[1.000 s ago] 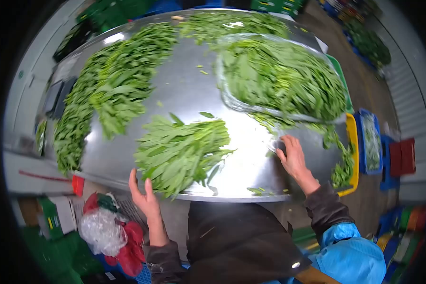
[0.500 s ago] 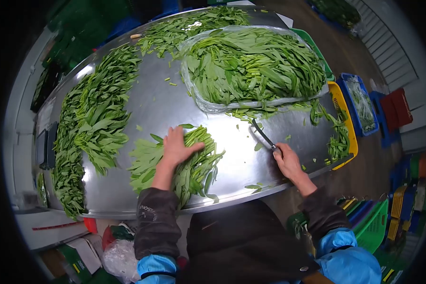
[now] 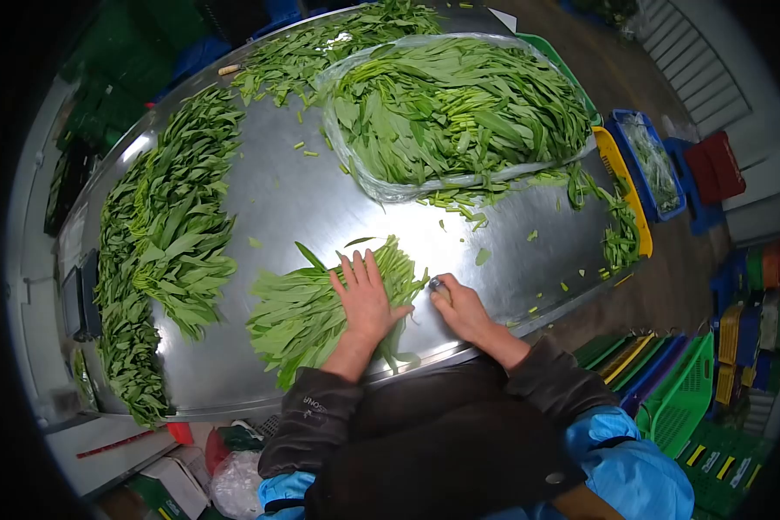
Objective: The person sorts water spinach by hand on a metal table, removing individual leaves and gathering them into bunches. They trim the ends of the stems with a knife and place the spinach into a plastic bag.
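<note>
My left hand (image 3: pixel 366 299) lies with fingers spread on a bunch of leafy greens (image 3: pixel 299 308) near the front edge of the metal table (image 3: pixel 277 165). Its leaves point left and its cut stems point right. Just right of the stem ends, my right hand (image 3: pixel 464 310) is closed around the knife's handle (image 3: pixel 436 283); the blade cannot be made out. Behind the hands sits a plastic-lined container (image 3: pixel 381 189) heaped with greens.
Long rows of greens (image 3: pixel 178 217) lie along the table's left side, more greens (image 3: pixel 321 52) at the back. A yellow crate (image 3: pixel 630 195) and a blue crate (image 3: pixel 667 208) stand at the right. Green crates (image 3: pixel 685 399) are below right.
My right hand has moved left with the knife, from apart on the right to beside the stems. My left hand has shifted right and down on the bunch, its fingers still spread.
</note>
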Demonstrator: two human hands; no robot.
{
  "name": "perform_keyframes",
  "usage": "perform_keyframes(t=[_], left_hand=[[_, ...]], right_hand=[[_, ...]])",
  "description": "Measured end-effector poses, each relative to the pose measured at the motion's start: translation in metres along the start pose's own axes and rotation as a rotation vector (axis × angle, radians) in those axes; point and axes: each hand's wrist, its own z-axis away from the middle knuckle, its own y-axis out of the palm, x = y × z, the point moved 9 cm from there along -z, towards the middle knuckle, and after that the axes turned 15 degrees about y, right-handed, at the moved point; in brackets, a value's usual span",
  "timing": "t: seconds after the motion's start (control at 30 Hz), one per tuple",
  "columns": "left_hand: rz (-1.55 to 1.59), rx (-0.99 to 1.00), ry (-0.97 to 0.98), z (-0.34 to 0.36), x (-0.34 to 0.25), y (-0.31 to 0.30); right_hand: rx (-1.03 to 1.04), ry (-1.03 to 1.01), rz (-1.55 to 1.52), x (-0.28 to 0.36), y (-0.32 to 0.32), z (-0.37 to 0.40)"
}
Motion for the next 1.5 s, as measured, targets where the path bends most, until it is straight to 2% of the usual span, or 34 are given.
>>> perform_keyframes(t=[0.2, 0.53, 0.63, 0.7, 0.93, 1.0, 1.07, 1.13, 1.17, 1.23, 1.3, 1.33, 1.37, 1.4, 1.43, 1.47, 1.5], left_hand=[[0.067, -0.103, 0.031, -0.007, 0.016, 0.016], [-0.062, -0.047, 0.033, -0.007, 0.015, 0.025], [-0.02, -0.059, 0.026, -0.007, 0.015, 0.025], [-0.017, -0.068, 0.033, -0.008, 0.013, 0.023], [0.041, -0.097, -0.017, -0.008, 0.013, 0.015], [0.044, -0.098, -0.03, -0.006, 0.014, 0.012], [0.116, -0.062, -0.028, -0.006, 0.014, 0.008], [0.168, -0.119, 0.01, -0.001, 0.017, -0.014], [0.231, -0.182, 0.051, -0.002, 0.017, -0.029], [0.272, -0.27, 0.12, 0.006, 0.044, -0.049], [0.429, -0.337, 0.062, 0.012, 0.09, -0.054], [0.539, -0.357, 0.004, 0.014, 0.118, -0.048], [0.562, -0.293, -0.04, 0.013, 0.149, -0.03], [0.584, -0.225, -0.083, 0.015, 0.173, -0.012], [0.588, -0.22, -0.076, 0.018, 0.185, -0.006], [0.463, -0.208, 0.007, 0.023, 0.187, -0.006], [0.336, -0.195, 0.089, 0.027, 0.184, -0.007]], right_hand=[[0.088, 0.039, 0.111, 0.022, 0.022, -0.009], [0.046, 0.112, 0.32, 0.018, 0.048, -0.032], [0.107, 0.14, 0.365, -0.004, 0.037, -0.002], [0.174, 0.255, 0.413, -0.022, 0.025, 0.026], [0.159, 0.275, 0.506, -0.039, -0.024, 0.085], [0.082, 0.211, 0.464, -0.035, -0.043, 0.077], [-0.123, 0.173, 0.382, -0.04, -0.063, 0.051], [-0.251, 0.252, 0.466, -0.048, -0.081, 0.03], [-0.326, 0.188, 0.583, -0.041, -0.086, 0.027], [-0.644, -0.175, 0.62, 0.014, -0.101, 0.047], [-0.478, -0.169, 0.422, 0.034, -0.087, 0.049], [-0.361, -0.151, 0.24, 0.024, -0.063, 0.045], [-0.019, 0.172, -0.027, 0.011, -0.027, 0.039], [0.192, 0.161, -0.123, 0.005, 0.017, 0.039], [0.444, 0.294, -0.246, 0.009, 0.056, 0.049], [0.561, 0.342, -0.084, 0.026, 0.075, 0.061], [0.605, 0.303, 0.047, 0.028, 0.091, 0.064]])
